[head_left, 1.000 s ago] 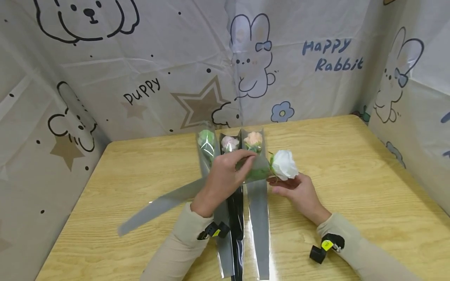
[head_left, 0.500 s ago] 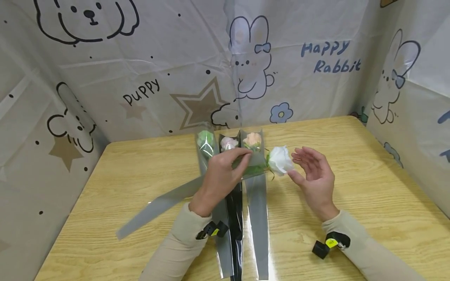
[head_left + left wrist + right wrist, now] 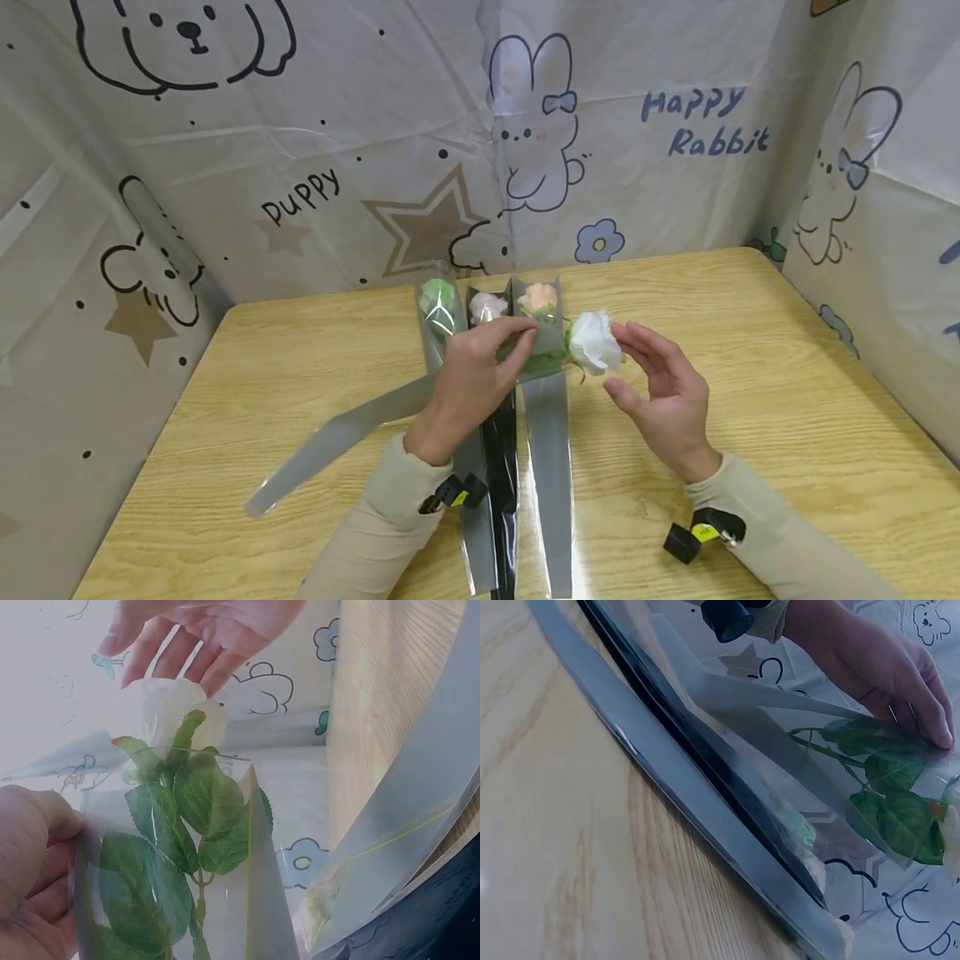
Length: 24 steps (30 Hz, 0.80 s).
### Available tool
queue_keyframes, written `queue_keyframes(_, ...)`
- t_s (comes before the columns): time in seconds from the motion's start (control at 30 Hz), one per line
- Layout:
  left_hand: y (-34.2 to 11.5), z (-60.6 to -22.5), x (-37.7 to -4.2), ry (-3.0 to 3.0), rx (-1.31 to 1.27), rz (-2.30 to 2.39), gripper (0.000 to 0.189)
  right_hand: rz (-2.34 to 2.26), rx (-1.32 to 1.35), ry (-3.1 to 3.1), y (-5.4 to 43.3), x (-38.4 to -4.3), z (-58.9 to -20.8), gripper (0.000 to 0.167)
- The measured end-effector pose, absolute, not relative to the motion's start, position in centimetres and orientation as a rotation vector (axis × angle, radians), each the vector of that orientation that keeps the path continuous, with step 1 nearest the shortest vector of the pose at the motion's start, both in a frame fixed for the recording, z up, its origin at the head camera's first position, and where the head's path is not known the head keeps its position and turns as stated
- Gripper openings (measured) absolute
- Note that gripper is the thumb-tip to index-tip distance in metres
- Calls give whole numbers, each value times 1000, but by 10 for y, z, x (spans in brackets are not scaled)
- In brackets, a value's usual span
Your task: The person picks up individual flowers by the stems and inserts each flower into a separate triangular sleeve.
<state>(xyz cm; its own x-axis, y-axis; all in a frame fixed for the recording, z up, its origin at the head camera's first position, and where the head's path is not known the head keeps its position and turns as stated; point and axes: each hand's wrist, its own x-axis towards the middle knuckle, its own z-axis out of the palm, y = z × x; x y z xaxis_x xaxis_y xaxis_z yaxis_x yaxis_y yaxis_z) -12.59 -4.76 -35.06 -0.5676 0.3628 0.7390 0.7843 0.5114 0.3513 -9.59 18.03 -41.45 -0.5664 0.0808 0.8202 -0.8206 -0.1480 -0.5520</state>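
Note:
An artificial white rose point(image 3: 595, 342) pokes its bloom out of the mouth of a clear and grey flower sleeve point(image 3: 264, 900). Its green leaves point(image 3: 212, 799) and stem show through the plastic in both wrist views. My left hand point(image 3: 474, 379) pinches the edge of that sleeve between thumb and fingers, holding it above the other wrapped flowers. Just right of the bloom, my right hand point(image 3: 670, 400) has its fingers extended and thumb apart. In the left wrist view, its fingertips reach the back of the petals; whether they touch cannot be told.
Under the held sleeve lie a wrapped green flower point(image 3: 438, 297), a pale pink flower point(image 3: 489, 307) in a black sleeve and a peach flower point(image 3: 538, 298). They rest side by side on the wooden table point(image 3: 300, 350). A printed cloth point(image 3: 420, 108) stands behind.
My right hand has come out from under the white rose to its right side, its fingers spreading. The bloom has shifted slightly left. My left hand keeps its pinch on the sleeve.

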Motion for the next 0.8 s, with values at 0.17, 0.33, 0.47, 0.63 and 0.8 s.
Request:
queue_keyframes(0.17, -46, -351, -125, -2156, -952, -904, 11, 1756, 893, -1497, 179, -94, -414, 59)
queue_keyframes(0.33, -44, -352, -125, -2158, -958, -874, 11, 1724, 916, -1506, 177, -94, -413, 60)
queue_keyframes(0.47, -43, -353, -124, -2159, -964, -865, 11, 1737, 939, -1489, 175, -93, -413, 58)
queue_keyframes(0.63, -41, -354, -122, -2167, -980, -870, 11, 1750, 962, -1487, 174, -92, -415, 55)
queue_keyframes(0.8, -40, -355, -120, -2188, -1000, -864, 11, 1765, 975, -1492, 172, -91, -417, 53)
